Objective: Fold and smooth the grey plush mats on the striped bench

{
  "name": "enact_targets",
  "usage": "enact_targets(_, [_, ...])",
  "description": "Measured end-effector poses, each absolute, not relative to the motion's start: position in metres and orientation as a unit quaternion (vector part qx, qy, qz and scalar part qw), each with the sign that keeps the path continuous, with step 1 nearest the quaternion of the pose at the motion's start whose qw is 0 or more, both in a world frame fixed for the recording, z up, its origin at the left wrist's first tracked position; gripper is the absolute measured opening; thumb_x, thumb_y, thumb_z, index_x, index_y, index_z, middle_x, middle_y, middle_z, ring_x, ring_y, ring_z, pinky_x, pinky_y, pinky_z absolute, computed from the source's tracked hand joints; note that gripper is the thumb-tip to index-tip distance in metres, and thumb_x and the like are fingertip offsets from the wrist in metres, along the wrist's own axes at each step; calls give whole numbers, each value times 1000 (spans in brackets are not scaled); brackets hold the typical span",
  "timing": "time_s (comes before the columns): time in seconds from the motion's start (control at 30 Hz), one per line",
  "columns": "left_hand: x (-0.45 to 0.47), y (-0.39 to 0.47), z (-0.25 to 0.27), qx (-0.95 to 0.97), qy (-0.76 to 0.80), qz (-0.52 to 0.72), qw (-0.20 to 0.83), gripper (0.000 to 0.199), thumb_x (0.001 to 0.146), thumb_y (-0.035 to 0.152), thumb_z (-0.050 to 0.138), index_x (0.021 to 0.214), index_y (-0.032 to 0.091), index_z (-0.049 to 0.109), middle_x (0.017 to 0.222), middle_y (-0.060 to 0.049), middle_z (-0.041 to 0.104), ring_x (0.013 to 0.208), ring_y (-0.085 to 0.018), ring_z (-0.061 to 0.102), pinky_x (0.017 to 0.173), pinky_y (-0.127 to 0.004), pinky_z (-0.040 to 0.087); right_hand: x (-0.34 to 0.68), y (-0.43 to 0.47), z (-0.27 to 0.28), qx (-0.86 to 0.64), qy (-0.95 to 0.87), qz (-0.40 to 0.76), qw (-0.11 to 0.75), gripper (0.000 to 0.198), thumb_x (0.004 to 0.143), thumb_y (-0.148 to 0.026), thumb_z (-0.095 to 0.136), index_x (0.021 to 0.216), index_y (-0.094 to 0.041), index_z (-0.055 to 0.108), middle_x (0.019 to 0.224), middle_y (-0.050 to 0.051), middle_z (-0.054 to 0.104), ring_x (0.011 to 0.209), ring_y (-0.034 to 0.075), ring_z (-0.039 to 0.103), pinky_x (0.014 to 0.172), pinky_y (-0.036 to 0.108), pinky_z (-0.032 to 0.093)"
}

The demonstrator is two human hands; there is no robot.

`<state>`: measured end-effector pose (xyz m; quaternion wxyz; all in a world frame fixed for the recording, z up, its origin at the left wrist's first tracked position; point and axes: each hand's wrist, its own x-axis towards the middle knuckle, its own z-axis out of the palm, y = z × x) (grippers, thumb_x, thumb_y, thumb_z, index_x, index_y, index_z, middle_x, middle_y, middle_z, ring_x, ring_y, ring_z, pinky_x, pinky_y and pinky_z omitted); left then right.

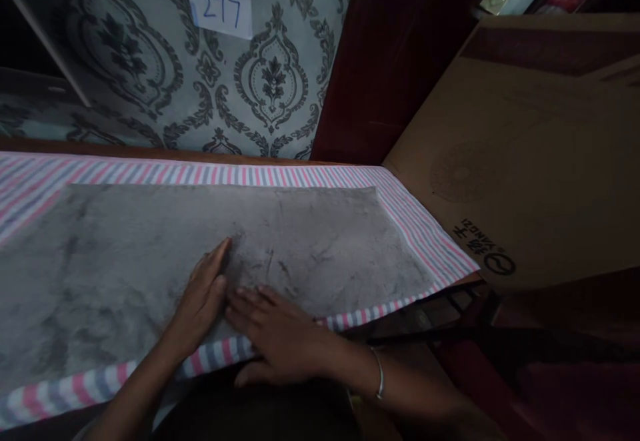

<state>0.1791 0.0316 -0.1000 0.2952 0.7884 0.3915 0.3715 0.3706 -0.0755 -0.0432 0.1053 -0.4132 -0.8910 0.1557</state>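
A grey plush-looking cloth (320, 227) lies spread over a pink, grey and white striped cloth (300, 175), whose border shows around it. My left hand (201, 297) rests on its edge upon the grey cloth, fingers stretched out and pointing away from me. Just right of it, my right hand (280, 334) lies palm down near the front edge, fingers extended and the thumb apart over the striped border. Neither hand grips anything that I can see. Dark smudges and creases mark the grey pile around both hands.
A large cardboard box (525, 154) stands at the right end, beside a dark red panel (380, 54). Behind is patterned wallpaper (273, 74) with a paper numbered 277 (220, 7). A dark screen-like object (35, 47) sits at the upper left.
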Motion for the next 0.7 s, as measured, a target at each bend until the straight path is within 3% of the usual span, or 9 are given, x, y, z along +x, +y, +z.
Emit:
enact_targets(0.13, [180, 30, -98, 765, 405, 381, 325, 66, 97, 60, 29, 152, 25, 37, 157, -7, 41, 148, -25, 32, 124, -50, 20, 368, -85, -36, -321, -908, 227, 144, 61, 100, -50, 47, 152, -18, 36, 155, 8, 46, 149, 15, 29, 122, 32, 23])
enact_targets(0.23, [180, 30, -97, 730, 416, 403, 362, 71, 95, 65, 28, 153, 24, 35, 158, -9, 39, 148, -26, 32, 124, -50, 20, 380, -63, -33, -370, -873, 245, 203, 52, 104, -42, 42, 151, -20, 39, 151, 7, 50, 144, 14, 38, 119, 32, 31])
enact_targets(0.33, [182, 29, -94, 682, 420, 441, 405, 79, 92, 71, 30, 154, 22, 34, 156, -12, 41, 146, -28, 35, 124, -51, 22, 393, -25, -31, -489, -821, 188, 226, 58, 102, -38, 45, 155, -20, 32, 159, 11, 38, 150, 22, 27, 122, 43, 25])
enact_targets(0.47, [184, 26, -89, 621, 399, 501, 451, 82, 89, 74, 35, 153, 24, 36, 157, -12, 41, 146, -29, 34, 123, -50, 24, 394, 22, -38, -560, -805, 132, 147, 70, 100, -42, 50, 157, -11, 24, 165, 16, 22, 153, 27, 13, 123, 47, 20])
enact_targets(0.7, [183, 17, -75, 501, 374, 608, 490, 72, 90, 72, 34, 149, 32, 41, 157, -5, 42, 148, -24, 31, 125, -47, 20, 363, 10, -59, -456, -879, 108, 91, 77, 97, -60, 45, 158, -18, 23, 167, 11, 14, 154, 27, 3, 124, 54, 5])
